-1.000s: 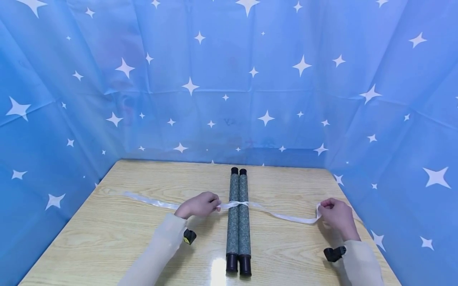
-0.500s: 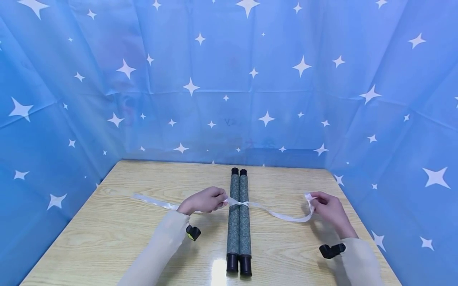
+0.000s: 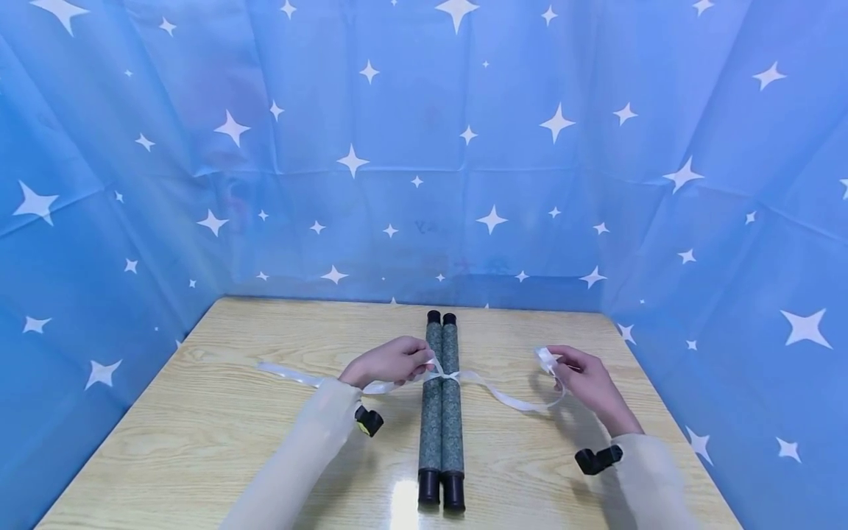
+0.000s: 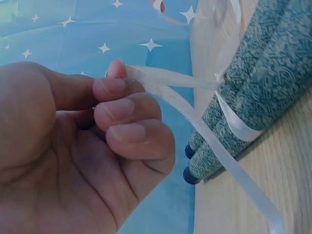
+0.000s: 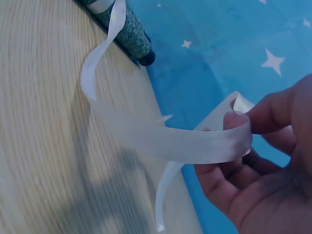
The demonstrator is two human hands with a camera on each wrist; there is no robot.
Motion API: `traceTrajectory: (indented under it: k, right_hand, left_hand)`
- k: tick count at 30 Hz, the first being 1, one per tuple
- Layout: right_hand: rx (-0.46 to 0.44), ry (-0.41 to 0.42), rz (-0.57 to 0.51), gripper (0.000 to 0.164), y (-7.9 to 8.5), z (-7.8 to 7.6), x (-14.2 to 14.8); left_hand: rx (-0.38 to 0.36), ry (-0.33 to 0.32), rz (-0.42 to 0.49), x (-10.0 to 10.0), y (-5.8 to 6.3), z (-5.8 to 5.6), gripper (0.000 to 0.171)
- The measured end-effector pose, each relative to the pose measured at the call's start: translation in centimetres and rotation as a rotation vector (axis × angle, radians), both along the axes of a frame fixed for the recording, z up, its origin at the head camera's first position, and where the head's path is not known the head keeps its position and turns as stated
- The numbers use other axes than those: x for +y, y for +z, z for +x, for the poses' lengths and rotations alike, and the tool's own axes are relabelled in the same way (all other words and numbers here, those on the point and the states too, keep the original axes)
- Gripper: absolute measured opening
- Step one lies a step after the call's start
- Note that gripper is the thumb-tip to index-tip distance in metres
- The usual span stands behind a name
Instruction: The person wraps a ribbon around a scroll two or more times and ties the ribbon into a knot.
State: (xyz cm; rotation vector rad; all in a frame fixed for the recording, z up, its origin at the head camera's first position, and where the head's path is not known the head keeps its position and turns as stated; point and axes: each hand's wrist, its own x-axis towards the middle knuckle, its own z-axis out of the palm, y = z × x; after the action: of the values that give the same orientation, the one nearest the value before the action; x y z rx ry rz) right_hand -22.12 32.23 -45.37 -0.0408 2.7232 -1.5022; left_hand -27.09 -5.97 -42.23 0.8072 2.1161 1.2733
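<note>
A scroll with two green patterned rolls (image 3: 431, 427) and black end knobs lies lengthwise on the table. Round its middle runs a white ribbon (image 3: 510, 401), crossed on top, with a tail to each side. My left hand (image 3: 391, 362) pinches the left tail close beside the rolls, thumb against curled fingers; in the left wrist view the ribbon (image 4: 195, 119) folds at the fingertips and its end hangs down. To the right, my right hand (image 3: 589, 379) holds the other tail raised. In the right wrist view that ribbon (image 5: 180, 146) loops over the fingers beneath the thumb.
The wooden table (image 3: 199, 442) reaches back to a blue curtain (image 3: 411, 110) with white stars, which also hangs along both sides. Black wrist cameras (image 3: 598, 460) sit at both sleeves. The left tail's loose end trails across the table.
My left hand has moved right to the rolls, lifting its tail into a fold. My right hand has come left and up, bringing its tail nearer the scroll.
</note>
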Motion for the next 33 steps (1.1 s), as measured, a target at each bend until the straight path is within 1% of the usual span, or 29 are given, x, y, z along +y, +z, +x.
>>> traceTrajectory:
  k: [4,12,23,33]
  right_hand:
    - [0.008,0.049,-0.023,0.045,0.4,-0.5,-0.9]
    - [-0.010,0.125,-0.086,0.045,1.2,-1.5,-2.9]
    - [-0.011,0.213,-0.142,0.046,1.7,-4.0,-6.6]
    - [-0.034,0.274,-0.171,0.048,2.8,-6.0,-10.0]
  left_hand:
    - [0.010,-0.016,0.016,0.3,0.3,-0.1,0.036]
    - [0.015,-0.025,0.028,1.2,0.5,-0.3,0.039]
    - [0.003,-0.018,0.032,1.8,0.9,-0.4,0.038]
    - [-0.023,-0.011,0.035,2.1,0.7,-0.4,0.036]
